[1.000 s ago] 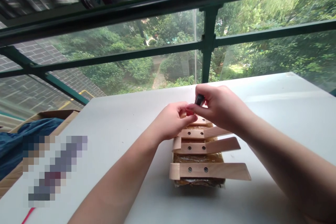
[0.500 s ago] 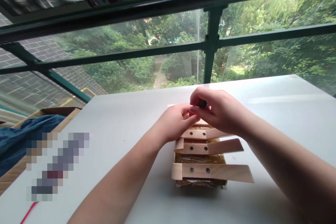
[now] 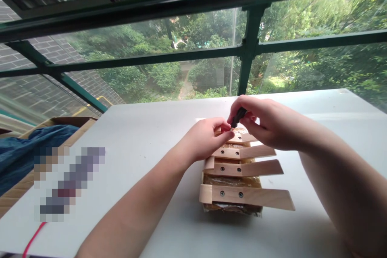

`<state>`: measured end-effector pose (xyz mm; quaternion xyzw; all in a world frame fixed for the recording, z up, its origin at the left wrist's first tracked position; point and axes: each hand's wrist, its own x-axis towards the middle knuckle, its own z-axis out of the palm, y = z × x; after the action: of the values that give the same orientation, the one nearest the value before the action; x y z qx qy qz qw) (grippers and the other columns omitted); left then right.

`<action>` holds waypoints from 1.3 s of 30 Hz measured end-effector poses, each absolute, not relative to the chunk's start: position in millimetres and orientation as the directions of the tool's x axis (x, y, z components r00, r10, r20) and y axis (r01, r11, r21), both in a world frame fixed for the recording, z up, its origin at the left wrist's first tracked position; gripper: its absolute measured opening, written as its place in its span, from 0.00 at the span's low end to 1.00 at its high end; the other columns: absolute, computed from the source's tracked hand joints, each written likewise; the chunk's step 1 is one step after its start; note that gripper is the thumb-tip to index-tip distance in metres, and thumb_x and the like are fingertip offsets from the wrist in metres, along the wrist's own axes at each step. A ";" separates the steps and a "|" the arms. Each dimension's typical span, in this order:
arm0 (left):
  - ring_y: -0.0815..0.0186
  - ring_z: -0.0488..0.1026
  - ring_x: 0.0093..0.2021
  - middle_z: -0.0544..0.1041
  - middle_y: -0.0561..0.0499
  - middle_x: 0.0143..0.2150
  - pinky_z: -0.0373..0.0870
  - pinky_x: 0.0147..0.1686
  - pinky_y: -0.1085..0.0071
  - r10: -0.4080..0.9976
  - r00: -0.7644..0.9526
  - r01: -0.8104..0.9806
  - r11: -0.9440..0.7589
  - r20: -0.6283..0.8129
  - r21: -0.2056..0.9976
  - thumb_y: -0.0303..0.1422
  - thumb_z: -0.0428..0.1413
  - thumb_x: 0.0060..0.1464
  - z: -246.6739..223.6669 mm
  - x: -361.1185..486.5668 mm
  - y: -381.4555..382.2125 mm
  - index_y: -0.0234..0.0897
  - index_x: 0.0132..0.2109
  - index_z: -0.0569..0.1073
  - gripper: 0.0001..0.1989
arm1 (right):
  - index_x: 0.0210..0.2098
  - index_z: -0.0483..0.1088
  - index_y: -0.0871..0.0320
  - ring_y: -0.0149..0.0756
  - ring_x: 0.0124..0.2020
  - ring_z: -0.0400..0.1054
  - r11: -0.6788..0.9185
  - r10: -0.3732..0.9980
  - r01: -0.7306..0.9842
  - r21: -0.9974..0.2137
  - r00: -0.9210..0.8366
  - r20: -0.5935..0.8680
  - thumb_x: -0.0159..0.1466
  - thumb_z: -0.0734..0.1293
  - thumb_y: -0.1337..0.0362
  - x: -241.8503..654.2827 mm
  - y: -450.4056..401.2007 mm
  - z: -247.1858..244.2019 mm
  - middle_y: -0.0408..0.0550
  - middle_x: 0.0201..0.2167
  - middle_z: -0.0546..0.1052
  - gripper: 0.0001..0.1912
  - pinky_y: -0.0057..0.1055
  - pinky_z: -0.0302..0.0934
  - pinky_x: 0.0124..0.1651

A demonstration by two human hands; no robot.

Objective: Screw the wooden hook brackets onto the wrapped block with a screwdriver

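Several pale wooden strips (image 3: 254, 198) lie crosswise in a row on a long brown block (image 3: 236, 182) wrapped in clear film. Pairs of dark cross-head screws (image 3: 240, 194) sit in the strips. Over the far end, my right hand (image 3: 266, 123) is closed around a short black screwdriver (image 3: 239, 117), tilted with its lower end toward the strips. My left hand (image 3: 208, 137) reaches in from the left, thumb and fingers pinched together right by that lower end. What the pinch holds is hidden, and the hand covers part of the far strips.
The block stands on a white table (image 3: 163, 145). At the left are a blurred-out long item (image 3: 72, 185) with a red cord (image 3: 34, 236) and a cardboard box (image 3: 86, 125) holding blue cloth (image 3: 39, 141). A green railing (image 3: 151, 57) runs behind the table.
My right hand has moved slightly right and opened its view, so more of the black screwdriver shows. My left hand stays pinched at the far strips. The camera view has shifted slightly.
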<state>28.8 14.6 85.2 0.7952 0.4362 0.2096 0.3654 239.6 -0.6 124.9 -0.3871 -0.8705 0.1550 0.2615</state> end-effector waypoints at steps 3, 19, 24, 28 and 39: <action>0.60 0.76 0.42 0.80 0.49 0.42 0.70 0.41 0.69 0.852 0.522 0.538 -0.352 0.025 0.766 0.48 0.55 0.57 84.8 29.5 14.4 0.38 0.45 0.76 0.19 | 0.43 0.69 0.55 0.33 0.34 0.70 0.627 0.777 0.624 -0.466 -0.541 0.322 0.59 0.62 0.75 239.6 -1.2 125.5 0.45 0.37 0.78 0.14 0.30 0.61 0.37; 0.61 0.75 0.40 0.80 0.50 0.42 0.68 0.40 0.69 0.846 0.534 0.529 -0.337 0.003 0.779 0.47 0.57 0.55 87.9 30.6 13.3 0.40 0.43 0.77 0.17 | 0.40 0.70 0.54 0.29 0.23 0.64 0.583 0.812 0.664 -0.468 -0.483 0.327 0.60 0.64 0.70 236.4 -3.5 126.8 0.40 0.26 0.74 0.09 0.27 0.56 0.27; 0.60 0.76 0.42 0.81 0.49 0.43 0.69 0.41 0.69 0.840 0.542 0.522 -0.350 0.014 0.778 0.46 0.56 0.56 87.6 30.5 12.8 0.39 0.43 0.77 0.16 | 0.38 0.69 0.53 0.27 0.20 0.59 0.585 0.811 0.679 -0.443 -0.473 0.345 0.62 0.66 0.64 234.8 -2.8 125.9 0.37 0.20 0.68 0.04 0.27 0.52 0.25; 0.59 0.77 0.44 0.81 0.48 0.44 0.70 0.44 0.67 0.830 0.558 0.510 -0.354 0.012 0.784 0.47 0.56 0.56 87.3 30.0 12.9 0.39 0.45 0.77 0.18 | 0.34 0.66 0.54 0.27 0.19 0.55 0.556 0.826 0.709 -0.433 -0.412 0.386 0.61 0.69 0.61 231.5 -0.2 120.3 0.35 0.18 0.63 0.07 0.27 0.49 0.24; 0.59 0.76 0.43 0.80 0.50 0.46 0.69 0.42 0.66 0.838 0.540 0.541 -0.412 0.073 0.733 0.44 0.56 0.57 87.2 31.6 12.4 0.41 0.45 0.76 0.15 | 0.27 0.57 0.53 0.28 0.19 0.54 0.465 0.869 0.717 -0.520 -0.257 0.424 0.59 0.71 0.55 226.7 7.3 109.2 0.36 0.17 0.63 0.17 0.28 0.49 0.21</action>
<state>31.6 12.4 87.2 0.8107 0.4254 0.2212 0.3360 226.7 7.3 109.2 -0.5050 -0.7848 0.1113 0.3416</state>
